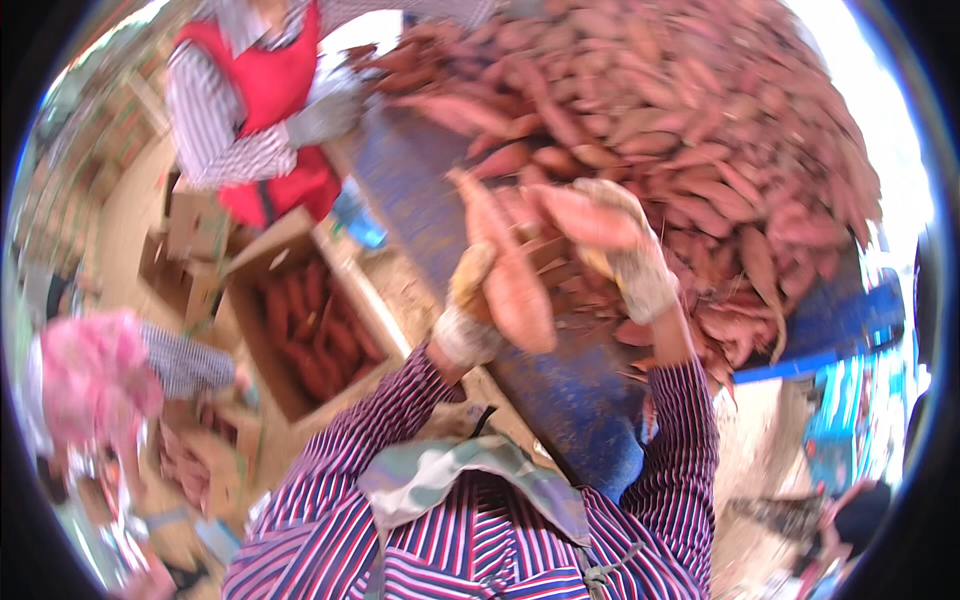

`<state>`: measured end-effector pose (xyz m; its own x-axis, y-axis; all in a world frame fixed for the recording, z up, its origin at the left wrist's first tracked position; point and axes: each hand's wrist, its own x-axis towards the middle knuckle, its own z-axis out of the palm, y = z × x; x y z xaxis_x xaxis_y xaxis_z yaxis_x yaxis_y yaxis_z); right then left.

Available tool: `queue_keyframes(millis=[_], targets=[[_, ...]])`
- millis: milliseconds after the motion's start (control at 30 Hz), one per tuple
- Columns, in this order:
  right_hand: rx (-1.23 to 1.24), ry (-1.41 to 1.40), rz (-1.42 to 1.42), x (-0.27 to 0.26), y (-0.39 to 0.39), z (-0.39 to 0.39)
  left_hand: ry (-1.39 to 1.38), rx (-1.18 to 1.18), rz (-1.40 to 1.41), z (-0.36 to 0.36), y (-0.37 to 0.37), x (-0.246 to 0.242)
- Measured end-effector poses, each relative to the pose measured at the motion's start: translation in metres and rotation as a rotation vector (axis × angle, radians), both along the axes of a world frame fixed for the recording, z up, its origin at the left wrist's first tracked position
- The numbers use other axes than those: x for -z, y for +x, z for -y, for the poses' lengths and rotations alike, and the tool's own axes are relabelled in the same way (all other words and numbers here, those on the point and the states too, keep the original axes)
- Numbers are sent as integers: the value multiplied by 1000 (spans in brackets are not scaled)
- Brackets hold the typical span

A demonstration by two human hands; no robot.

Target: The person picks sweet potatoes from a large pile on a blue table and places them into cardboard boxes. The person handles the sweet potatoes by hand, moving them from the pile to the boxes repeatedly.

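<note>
In my gloved left hand [470, 307] is a long sweet potato [510, 277], its thin tail pointing away from me and its thick end near my wrist. My right hand [626, 247], gloved as well, grips a second sweet potato [585, 216] by its side. Both are raised above a worn blue table [559, 405]. Just past my hands a large heap of reddish sweet potatoes [675, 112] covers the table's far and right parts. Motion blurs my hands and what they hold.
Left of the table stands an open cardboard box [300, 409] holding sweet potatoes. Beyond it a co-worker in a red apron [274, 75] reaches a gloved hand [326, 112] to the heap. At lower left a person in pink headwear [101, 375] bends near another box [232, 480].
</note>
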<state>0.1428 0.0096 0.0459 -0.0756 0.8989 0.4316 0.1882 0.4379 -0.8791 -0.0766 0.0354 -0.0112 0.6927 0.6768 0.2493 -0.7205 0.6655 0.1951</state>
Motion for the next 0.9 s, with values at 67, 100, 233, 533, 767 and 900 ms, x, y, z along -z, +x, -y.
queue_keyframes(millis=[67,100,233,533,767,900], targets=[[-57,-377,-357,-6,-53,23,-81,-9,-64,6,-25,5],[-77,-775,-797,-10,-66,37,-146,106,-7,15,-38,9],[122,130,535,-10,-54,77,-160,-210,-189,34,-87,51],[436,-514,456,43,42,161,385,-379,-1137,-113,-373,232],[597,-457,265,52,87,198,250,-637,-1538,-108,-280,141],[1121,-275,594,88,174,219,458,-713,-1186,-48,-135,45]])
